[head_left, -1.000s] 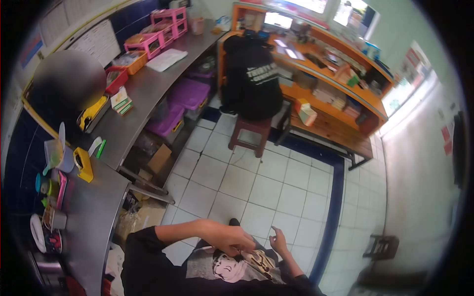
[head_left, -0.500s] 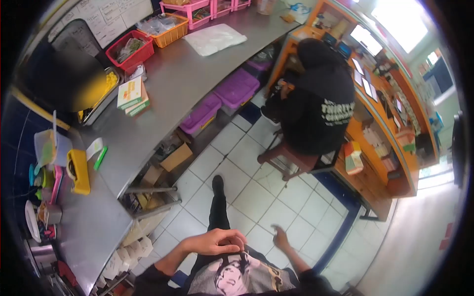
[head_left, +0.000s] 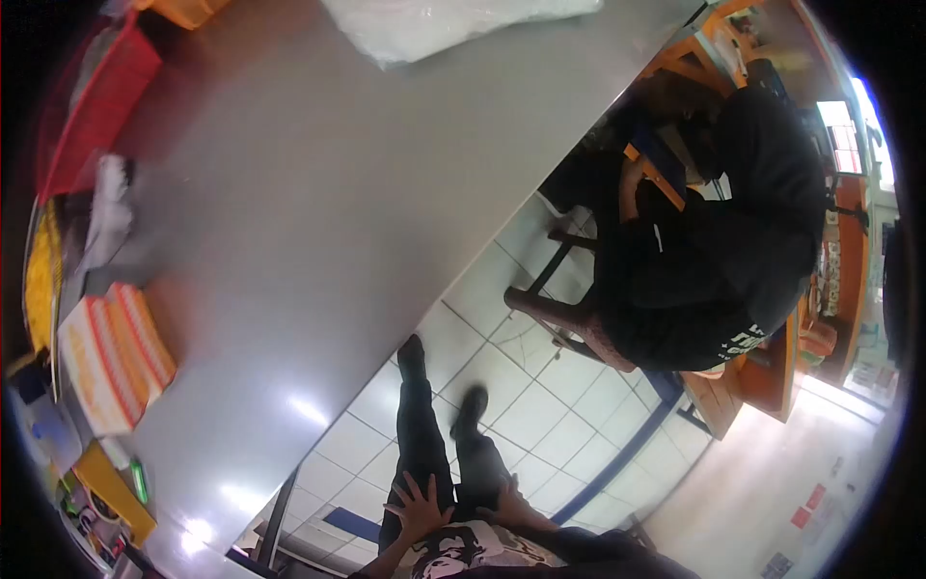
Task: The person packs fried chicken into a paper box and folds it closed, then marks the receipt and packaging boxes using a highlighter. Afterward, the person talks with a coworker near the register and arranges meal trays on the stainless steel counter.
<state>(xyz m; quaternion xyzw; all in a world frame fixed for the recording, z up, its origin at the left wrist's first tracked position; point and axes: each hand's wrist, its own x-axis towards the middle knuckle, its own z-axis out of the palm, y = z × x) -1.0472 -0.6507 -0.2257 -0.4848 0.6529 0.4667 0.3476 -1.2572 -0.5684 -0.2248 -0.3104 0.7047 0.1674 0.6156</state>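
My left hand [head_left: 421,508] lies on my left thigh with its fingers spread. My right hand [head_left: 511,504] rests against my right thigh; its fingers are stretched out along the dark trousers [head_left: 482,463]. Neither hand holds anything. To the left of my legs runs the edge of a grey metal counter [head_left: 289,222]. A patterned shirt [head_left: 473,550] shows just below my hands.
A seated person in black [head_left: 714,261] is on a stool [head_left: 555,307] at the right, near an orange wooden desk [head_left: 728,391]. The counter bears striped boxes [head_left: 118,357], a red basket [head_left: 101,101] and a white plastic packet [head_left: 453,21].
My view has come closer to the counter, which fills more of it. Both hands have moved down onto my thighs, and the left one has spread its fingers. Both feet now show.
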